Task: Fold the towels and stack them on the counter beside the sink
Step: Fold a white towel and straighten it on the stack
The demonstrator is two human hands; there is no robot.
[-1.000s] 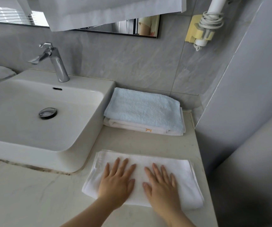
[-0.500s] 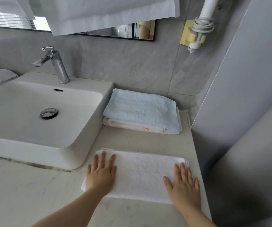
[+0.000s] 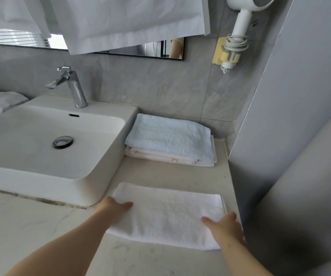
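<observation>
Our fingers hide under the white towel (image 3: 168, 216), at six o'clock on the counter (image 3: 170, 174); left hand (image 3: 114, 208) and right hand (image 3: 227, 225) seemingly pinch its ends. Two folded towels (image 3: 170, 136) sit stacked at twelve o'clock.

Bathroom counter (image 3: 170, 174) in soft, even daylight, seen through a wide-angle lens.
The brightest patch is a washed-out window reflected in the mirror (image 3: 57, 41) at upper left. Shadows are faint; one lies under the sink (image 3: 41, 184). The tap (image 3: 75, 90) carries small glints. The white towel (image 3: 168, 214) keeps its weave. The right wall (image 3: 300, 116) bows outward; everything looks slightly soft.
</observation>
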